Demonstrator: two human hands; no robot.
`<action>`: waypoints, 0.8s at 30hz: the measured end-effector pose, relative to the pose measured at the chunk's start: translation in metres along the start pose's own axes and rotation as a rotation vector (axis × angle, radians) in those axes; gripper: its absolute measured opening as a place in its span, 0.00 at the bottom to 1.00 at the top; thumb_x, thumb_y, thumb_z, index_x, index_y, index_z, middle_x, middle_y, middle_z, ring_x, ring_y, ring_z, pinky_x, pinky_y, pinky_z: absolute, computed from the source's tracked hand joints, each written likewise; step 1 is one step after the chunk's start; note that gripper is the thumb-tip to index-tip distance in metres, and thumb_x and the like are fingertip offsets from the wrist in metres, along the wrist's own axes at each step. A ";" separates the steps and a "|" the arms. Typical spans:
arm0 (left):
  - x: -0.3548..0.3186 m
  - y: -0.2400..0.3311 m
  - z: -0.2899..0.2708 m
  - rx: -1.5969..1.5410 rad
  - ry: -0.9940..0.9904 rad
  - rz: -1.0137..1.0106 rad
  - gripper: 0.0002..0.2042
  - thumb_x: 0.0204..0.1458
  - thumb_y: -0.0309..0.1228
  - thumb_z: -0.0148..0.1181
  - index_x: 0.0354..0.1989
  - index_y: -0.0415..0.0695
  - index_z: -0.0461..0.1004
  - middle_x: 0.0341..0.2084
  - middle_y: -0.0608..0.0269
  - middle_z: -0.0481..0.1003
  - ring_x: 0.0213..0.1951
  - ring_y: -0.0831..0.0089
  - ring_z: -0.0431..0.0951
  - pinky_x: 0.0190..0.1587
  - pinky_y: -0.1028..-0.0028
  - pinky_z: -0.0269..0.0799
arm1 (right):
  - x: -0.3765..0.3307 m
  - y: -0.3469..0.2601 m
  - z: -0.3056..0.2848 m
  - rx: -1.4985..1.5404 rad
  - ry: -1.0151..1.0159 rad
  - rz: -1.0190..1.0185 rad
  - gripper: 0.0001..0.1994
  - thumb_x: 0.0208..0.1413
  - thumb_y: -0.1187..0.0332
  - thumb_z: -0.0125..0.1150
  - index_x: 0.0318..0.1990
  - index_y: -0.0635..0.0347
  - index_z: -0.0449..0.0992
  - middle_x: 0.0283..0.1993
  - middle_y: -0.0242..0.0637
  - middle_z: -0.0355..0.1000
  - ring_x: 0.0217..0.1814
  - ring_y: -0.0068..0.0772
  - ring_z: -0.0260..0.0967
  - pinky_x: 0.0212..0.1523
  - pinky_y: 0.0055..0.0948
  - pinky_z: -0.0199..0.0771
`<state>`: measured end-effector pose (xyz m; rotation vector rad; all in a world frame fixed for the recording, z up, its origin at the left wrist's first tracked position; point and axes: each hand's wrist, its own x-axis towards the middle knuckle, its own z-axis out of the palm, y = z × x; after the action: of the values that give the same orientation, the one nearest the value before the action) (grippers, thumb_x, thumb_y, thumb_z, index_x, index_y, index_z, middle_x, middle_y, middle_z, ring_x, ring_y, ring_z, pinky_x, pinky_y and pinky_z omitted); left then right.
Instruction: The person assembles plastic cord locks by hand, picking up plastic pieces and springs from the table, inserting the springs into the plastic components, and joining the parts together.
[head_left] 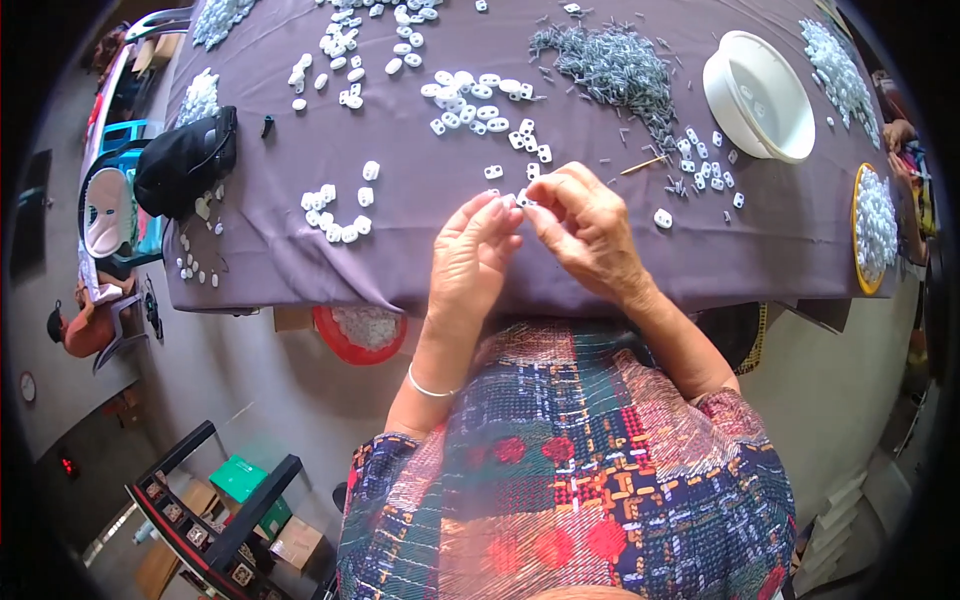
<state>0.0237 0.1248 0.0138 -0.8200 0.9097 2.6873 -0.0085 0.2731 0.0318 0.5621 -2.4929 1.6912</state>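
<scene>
Over the front of the cloth-covered table my two hands meet at the fingertips. My right hand [590,225] pinches a small white plastic piece [524,201] with dark holes between thumb and forefinger. The fingers of my left hand [472,252] are pressed together right beside it; a bit of white shows at their tips, too small to name. Just beyond the hands lies a loose white two-holed piece [493,172], with a group of similar oval pieces [468,100] farther back. To the left, several white pieces [333,230] lie in a curved cluster.
A heap of small grey pins [615,75] lies at the back, with a thin wooden stick [643,165] near it. At right stand a white basin [735,110] and an orange-rimmed tray [858,250] of white pieces. A black bag [185,165] rests on the left edge.
</scene>
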 end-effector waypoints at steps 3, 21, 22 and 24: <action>-0.006 -0.011 0.010 -0.059 -0.040 -0.016 0.08 0.52 0.25 0.56 0.40 0.42 0.69 0.32 0.63 0.74 0.34 0.75 0.75 0.36 0.78 0.72 | -0.010 0.002 0.011 0.081 0.049 0.079 0.06 0.49 0.76 0.59 0.35 0.64 0.73 0.31 0.31 0.66 0.26 0.17 0.62 0.25 0.17 0.63; -0.020 -0.021 0.031 0.560 -0.102 0.131 0.05 0.48 0.24 0.59 0.33 0.42 0.74 0.28 0.67 0.73 0.31 0.78 0.73 0.30 0.81 0.67 | -0.040 0.006 -0.022 0.622 0.209 0.473 0.03 0.58 0.73 0.52 0.37 0.62 0.70 0.30 0.31 0.70 0.29 0.15 0.67 0.26 0.14 0.68; -0.014 -0.020 0.034 0.564 -0.103 0.127 0.05 0.48 0.24 0.59 0.33 0.42 0.74 0.28 0.67 0.73 0.31 0.78 0.73 0.30 0.81 0.67 | -0.036 0.003 -0.032 0.728 0.278 0.562 0.04 0.58 0.72 0.51 0.38 0.62 0.70 0.31 0.33 0.71 0.28 0.16 0.68 0.24 0.15 0.69; 0.006 -0.016 0.041 1.366 -0.136 0.880 0.07 0.42 0.22 0.62 0.31 0.43 0.75 0.28 0.65 0.74 0.31 0.70 0.72 0.32 0.76 0.68 | -0.032 0.012 -0.049 0.789 0.260 0.544 0.04 0.58 0.72 0.52 0.38 0.61 0.70 0.30 0.35 0.72 0.25 0.18 0.70 0.20 0.16 0.70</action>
<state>0.0054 0.1626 0.0294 0.1463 2.9161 1.6428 0.0101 0.3302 0.0316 -0.3474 -1.8158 2.7302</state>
